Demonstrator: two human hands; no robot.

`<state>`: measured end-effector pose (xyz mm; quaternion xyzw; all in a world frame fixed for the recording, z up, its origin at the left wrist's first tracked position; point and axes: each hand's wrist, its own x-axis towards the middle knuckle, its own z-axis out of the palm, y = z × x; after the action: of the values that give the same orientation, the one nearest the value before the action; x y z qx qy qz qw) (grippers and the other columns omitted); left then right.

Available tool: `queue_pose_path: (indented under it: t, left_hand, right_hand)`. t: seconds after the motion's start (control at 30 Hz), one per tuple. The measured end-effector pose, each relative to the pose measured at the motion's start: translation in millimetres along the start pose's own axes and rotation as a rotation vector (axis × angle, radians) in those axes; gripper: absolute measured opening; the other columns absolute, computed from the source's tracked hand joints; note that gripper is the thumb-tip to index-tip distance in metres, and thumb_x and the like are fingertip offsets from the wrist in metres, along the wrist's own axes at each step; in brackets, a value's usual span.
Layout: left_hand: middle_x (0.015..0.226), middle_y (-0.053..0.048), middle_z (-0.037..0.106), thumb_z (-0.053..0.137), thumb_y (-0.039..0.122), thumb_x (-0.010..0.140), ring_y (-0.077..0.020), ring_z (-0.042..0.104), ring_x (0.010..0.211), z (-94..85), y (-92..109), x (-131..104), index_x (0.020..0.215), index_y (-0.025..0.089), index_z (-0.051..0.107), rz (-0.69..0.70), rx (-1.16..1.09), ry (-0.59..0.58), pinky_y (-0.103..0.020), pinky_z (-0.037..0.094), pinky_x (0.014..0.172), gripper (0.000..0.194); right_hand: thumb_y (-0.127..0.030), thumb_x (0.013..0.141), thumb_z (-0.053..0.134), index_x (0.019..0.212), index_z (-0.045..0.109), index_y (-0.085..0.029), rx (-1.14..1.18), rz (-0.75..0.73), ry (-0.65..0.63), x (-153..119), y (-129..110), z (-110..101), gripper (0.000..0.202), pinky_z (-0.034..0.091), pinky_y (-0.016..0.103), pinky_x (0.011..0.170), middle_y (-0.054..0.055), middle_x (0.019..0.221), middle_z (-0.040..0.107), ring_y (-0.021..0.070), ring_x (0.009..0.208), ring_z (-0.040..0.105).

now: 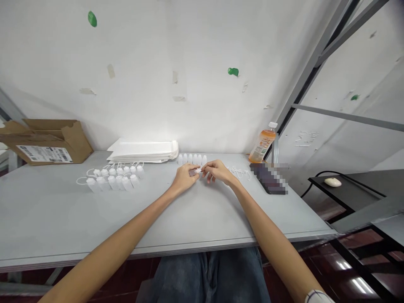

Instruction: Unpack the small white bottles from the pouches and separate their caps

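Note:
My left hand (185, 178) is closed around a small white plastic bottle (198, 170), which lies on its side with its cap end toward the right. My right hand (217, 171) meets it there, thumb and forefinger pinched at the cap; anything thin between those fingertips is too small to make out. Just behind my hands stands a row of several similar white bottles (192, 159). Loose white cords (240, 172) lie to the right of my right hand. Farther left, more white bottles (112, 182) stand in two rows, with white cord loops at their tops.
A stack of white envelopes or sheets (142, 149) lies against the wall. An open cardboard box (52, 143) sits at the far left of the grey table (78, 223). On the right are an orange drink bottle (263, 145) and a phone-like dark object (269, 179), blurred out.

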<state>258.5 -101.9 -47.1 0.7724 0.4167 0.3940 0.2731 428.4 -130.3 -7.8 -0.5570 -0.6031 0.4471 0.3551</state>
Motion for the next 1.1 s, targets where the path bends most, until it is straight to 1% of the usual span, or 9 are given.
queue_pose_path:
  t: [0.13, 0.23, 0.37, 0.53, 0.6, 0.7, 0.8, 0.97, 1.1]
  left_hand:
    - [0.094, -0.006, 0.072, 0.061, 0.017, 0.072, -0.0227, 0.067, 0.092, -1.2, 1, 0, 0.118, 0.016, 0.068, -0.005, 0.038, 0.020, -0.037, 0.052, 0.090, 0.046]
    - [0.091, -0.004, 0.072, 0.061, 0.016, 0.071, -0.0217, 0.067, 0.089, -3.5, 2, 0, 0.122, 0.017, 0.064, 0.013, 0.040, 0.014, -0.035, 0.052, 0.088, 0.052]
    - [0.091, -0.004, 0.072, 0.061, 0.018, 0.071, -0.0215, 0.067, 0.087, -5.5, 1, 1, 0.123, 0.016, 0.063, 0.035, 0.049, 0.016, -0.034, 0.052, 0.086, 0.052]
    - [0.096, -0.005, 0.072, 0.062, 0.022, 0.074, -0.0212, 0.066, 0.089, -4.6, -4, 3, 0.120, 0.018, 0.065, 0.084, 0.071, 0.041, -0.033, 0.052, 0.084, 0.047]
    - [0.099, -0.007, 0.071, 0.062, 0.026, 0.077, -0.0213, 0.065, 0.086, -4.8, -7, 4, 0.112, 0.017, 0.069, 0.101, 0.105, 0.064, -0.033, 0.052, 0.080, 0.037]
    - [0.094, -0.008, 0.070, 0.061, 0.032, 0.081, -0.0197, 0.061, 0.075, -6.3, -8, 6, 0.095, 0.017, 0.072, 0.114, 0.156, 0.090, -0.034, 0.051, 0.076, 0.024]
    - [0.090, -0.007, 0.069, 0.060, 0.037, 0.084, -0.0170, 0.056, 0.066, -7.5, -7, 6, 0.092, 0.018, 0.072, 0.131, 0.154, 0.101, -0.033, 0.049, 0.073, 0.024]
    - [0.085, -0.005, 0.067, 0.056, 0.043, 0.087, -0.0172, 0.055, 0.067, -5.9, -7, 5, 0.094, 0.019, 0.072, 0.149, 0.132, 0.075, -0.031, 0.048, 0.070, 0.029]
    - [0.084, -0.005, 0.065, 0.056, 0.041, 0.087, -0.0175, 0.055, 0.068, -4.1, -9, 3, 0.092, 0.020, 0.073, 0.155, 0.120, 0.060, -0.030, 0.046, 0.069, 0.027]
  right_hand:
    - [-0.021, 0.083, 0.056, 0.076, 0.065, -0.014, 0.020, -0.033, -0.026, 0, 2, 0, 0.014, 0.037, 0.019, 0.038, 0.004, 0.070, 0.069, 0.0096, 0.045, 0.058]
    - [-0.035, 0.087, 0.058, 0.072, 0.064, -0.014, -0.036, -0.080, -0.011, 1, 5, 2, 0.026, 0.033, 0.019, 0.039, 0.003, 0.069, 0.067, 0.0067, 0.043, 0.052]
    - [-0.046, 0.087, 0.059, 0.067, 0.062, -0.015, -0.108, -0.134, -0.036, 4, 12, 7, 0.038, 0.036, 0.021, 0.045, 0.001, 0.066, 0.065, 0.0051, 0.040, 0.046]
    - [-0.047, 0.083, 0.063, 0.068, 0.063, -0.015, -0.072, -0.155, -0.034, 6, 14, 7, 0.036, 0.039, 0.022, 0.048, 0.001, 0.067, 0.065, 0.0059, 0.043, 0.046]
    - [-0.044, 0.079, 0.066, 0.070, 0.063, -0.015, -0.043, -0.154, -0.008, 5, 12, 4, 0.032, 0.038, 0.021, 0.049, 0.002, 0.067, 0.065, 0.0062, 0.044, 0.046]
    - [-0.038, 0.077, 0.066, 0.071, 0.063, -0.014, -0.005, -0.151, 0.045, 4, 10, -1, 0.024, 0.037, 0.021, 0.049, 0.001, 0.066, 0.064, 0.0062, 0.046, 0.047]
    - [-0.036, 0.079, 0.063, 0.070, 0.062, -0.015, 0.003, -0.143, 0.048, 3, 9, -1, 0.023, 0.037, 0.021, 0.049, 0.001, 0.067, 0.064, 0.0060, 0.045, 0.047]
    - [-0.036, 0.080, 0.063, 0.079, 0.064, -0.015, 0.015, -0.133, 0.038, 2, 7, 1, 0.020, 0.034, 0.020, 0.047, 0.001, 0.072, 0.066, 0.0057, 0.045, 0.048]
    - [-0.044, 0.079, 0.067, 0.079, 0.063, -0.015, 0.003, -0.148, 0.024, 1, 6, 0, 0.029, 0.036, 0.021, 0.048, 0.002, 0.071, 0.067, 0.0060, 0.045, 0.048]
